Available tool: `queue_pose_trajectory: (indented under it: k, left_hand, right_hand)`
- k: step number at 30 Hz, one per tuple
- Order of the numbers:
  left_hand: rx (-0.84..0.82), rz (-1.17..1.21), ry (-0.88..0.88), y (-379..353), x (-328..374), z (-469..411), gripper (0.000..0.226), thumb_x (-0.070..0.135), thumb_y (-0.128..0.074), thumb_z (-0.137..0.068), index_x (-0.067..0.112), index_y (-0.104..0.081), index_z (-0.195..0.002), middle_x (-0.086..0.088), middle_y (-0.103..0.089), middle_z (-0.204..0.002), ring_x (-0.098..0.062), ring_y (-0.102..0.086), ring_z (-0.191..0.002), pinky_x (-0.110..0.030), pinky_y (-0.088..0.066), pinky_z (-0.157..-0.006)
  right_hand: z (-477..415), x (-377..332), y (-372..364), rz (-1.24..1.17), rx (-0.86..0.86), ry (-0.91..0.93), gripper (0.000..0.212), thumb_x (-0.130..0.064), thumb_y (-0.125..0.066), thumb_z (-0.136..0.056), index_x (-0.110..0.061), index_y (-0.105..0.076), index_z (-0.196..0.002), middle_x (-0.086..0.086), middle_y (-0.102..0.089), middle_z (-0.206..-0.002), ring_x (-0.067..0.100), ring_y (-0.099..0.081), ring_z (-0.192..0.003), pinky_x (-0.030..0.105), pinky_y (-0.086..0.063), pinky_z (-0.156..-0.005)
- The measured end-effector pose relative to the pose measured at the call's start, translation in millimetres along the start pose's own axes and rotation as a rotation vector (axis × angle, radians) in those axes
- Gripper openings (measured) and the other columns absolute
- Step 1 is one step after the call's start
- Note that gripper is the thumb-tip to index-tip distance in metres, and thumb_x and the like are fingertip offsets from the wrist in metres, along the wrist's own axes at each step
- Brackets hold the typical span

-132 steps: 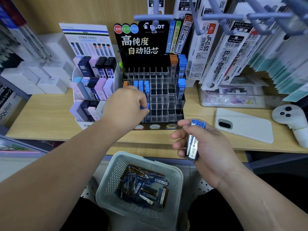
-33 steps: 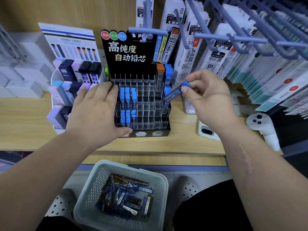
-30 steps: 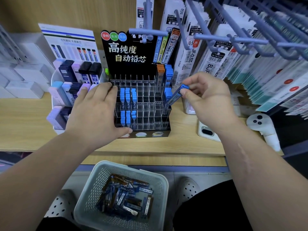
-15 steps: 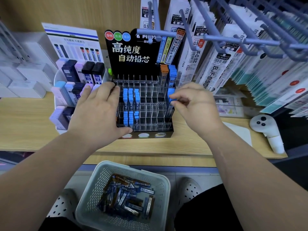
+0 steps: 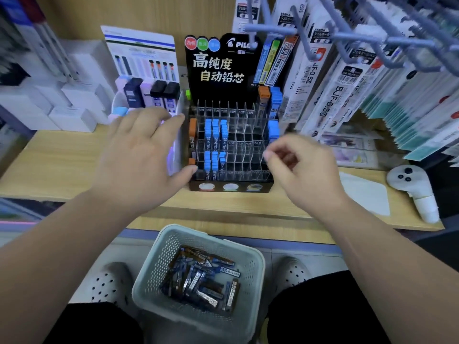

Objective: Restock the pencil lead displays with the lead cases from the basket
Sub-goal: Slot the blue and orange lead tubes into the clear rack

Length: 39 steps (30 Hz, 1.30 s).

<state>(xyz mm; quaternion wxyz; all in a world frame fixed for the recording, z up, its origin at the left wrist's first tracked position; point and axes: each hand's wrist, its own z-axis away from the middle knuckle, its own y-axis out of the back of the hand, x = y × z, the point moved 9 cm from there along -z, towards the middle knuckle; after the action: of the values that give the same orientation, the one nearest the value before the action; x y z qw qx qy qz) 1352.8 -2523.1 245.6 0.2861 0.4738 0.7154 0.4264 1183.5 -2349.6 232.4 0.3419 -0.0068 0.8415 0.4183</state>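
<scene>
L hand (image 5: 139, 160): fingers straight, spread wide; thumb tip touches lower-left corner of display (image 5: 244, 155), fingertips by its left wall. R hand (image 5: 300, 175): blurred, fingers loosely curled, nothing seen in it; hangs just off display's right front edge. Blue cases (image 5: 214, 131) upright in cells right of L fingers; one more blue case (image 5: 273, 126) above R fingertips. Basket (image 5: 159, 261) below, betw. both wrists, w/ loose cases (image 5: 198, 281) heaped inside.

wooden shelf (image 5: 62, 170), lead display (image 5: 231, 137), white phone (image 5: 365, 194), controller (image 5: 409, 180)
</scene>
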Motion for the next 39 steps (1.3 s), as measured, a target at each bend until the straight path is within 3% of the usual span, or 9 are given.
queue_pose_trajectory:
  k: [6,13,15,19,24,28,33,36,39]
  left_hand:
    - [0.021,0.120,0.097,0,-42,75,0.050,0.046,-0.064,-0.081,0.005,-0.069,-0.109,-0.015,-0.062,-0.098,-0.039,-0.058,-0.092,-0.048,-0.046,-0.087]
    - [-0.613,0.250,0.526,-116,-103,205,0.049,0.052,-0.071,-0.082,0.021,-0.063,-0.120,-0.001,-0.063,-0.106,-0.023,-0.059,-0.089,-0.038,-0.050,-0.080]
    - [-0.794,0.279,0.673,-149,-112,239,0.048,0.053,-0.064,-0.088,0.023,-0.059,-0.125,0.000,-0.064,-0.110,-0.019,-0.055,-0.086,-0.034,-0.047,-0.081]
    - [-0.953,0.505,0.860,-196,-103,288,0.044,0.048,-0.058,-0.095,0.022,-0.059,-0.130,0.003,-0.068,-0.097,-0.021,-0.062,-0.086,-0.030,-0.045,-0.078]
    - [-0.967,0.695,0.870,-222,-84,303,0.032,0.047,-0.057,-0.095,0.028,-0.062,-0.120,0.010,-0.069,-0.089,-0.014,-0.065,-0.079,-0.030,-0.050,-0.077]
    - [-0.924,0.666,0.867,-228,-81,303,0.025,0.039,-0.053,-0.099,0.027,-0.061,-0.120,0.004,-0.070,-0.092,-0.017,-0.061,-0.080,-0.030,-0.047,-0.078]
    - [-0.922,0.727,0.924,-233,-74,317,0.018,0.031,-0.050,-0.102,0.026,-0.064,-0.092,-0.001,-0.067,-0.085,-0.024,-0.061,-0.085,-0.033,-0.045,-0.076]
    - [-0.874,0.722,0.936,-230,-73,319,0.019,0.029,-0.051,-0.102,0.020,-0.066,-0.094,-0.002,-0.066,-0.082,-0.023,-0.060,-0.083,-0.031,-0.042,-0.073]
    - [-0.849,0.738,0.941,-230,-73,318,0.018,0.028,-0.051,-0.102,0.021,-0.066,-0.094,0.001,-0.065,-0.080,-0.020,-0.058,-0.080,-0.023,-0.041,-0.068]
  right_hand:
    - [80,12,-115,-0.030,-0.702,-0.052,0.017,-0.035,-0.075,-0.089,-0.024,-0.072,-0.101,-0.009,-0.068,-0.094,0.007,-0.064,-0.083,0.031,-0.055,-0.077]
    - [167,59,-227,0.043,-1.223,-0.411,0.056,-0.043,-0.066,-0.096,-0.017,-0.050,-0.144,0.001,-0.051,-0.148,0.020,-0.053,-0.130,0.030,-0.043,-0.103]
    - [185,70,-252,0.095,-1.316,-0.465,0.060,-0.043,-0.060,-0.100,-0.014,-0.043,-0.149,0.006,-0.045,-0.152,0.026,-0.052,-0.131,0.036,-0.045,-0.105]
    - [210,93,-285,0.159,-1.352,-0.573,0.063,-0.046,-0.058,-0.100,-0.018,-0.038,-0.153,0.008,-0.045,-0.153,0.025,-0.056,-0.124,0.037,-0.048,-0.100]
    - [248,122,-313,0.163,-1.319,-0.776,0.059,-0.044,-0.056,-0.101,-0.018,-0.039,-0.152,0.012,-0.048,-0.150,0.028,-0.059,-0.120,0.045,-0.049,-0.103]
    - [272,124,-332,0.137,-1.316,-0.838,0.055,-0.039,-0.054,-0.104,-0.012,-0.040,-0.150,0.013,-0.048,-0.149,0.022,-0.061,-0.109,0.033,-0.053,-0.088]
    - [294,131,-345,0.037,-1.199,-0.921,0.071,-0.043,-0.068,-0.095,-0.018,-0.035,-0.152,0.006,-0.048,-0.149,0.028,-0.054,-0.127,0.045,-0.047,-0.104]
    - [304,130,-357,0.033,-1.148,-0.918,0.067,-0.046,-0.076,-0.087,-0.012,-0.046,-0.137,0.010,-0.056,-0.130,0.028,-0.057,-0.111,0.045,-0.050,-0.095]
    - [308,132,-363,0.070,-1.090,-0.926,0.080,-0.050,-0.086,-0.075,-0.010,-0.048,-0.132,0.007,-0.056,-0.123,0.022,-0.055,-0.103,0.032,-0.045,-0.080]
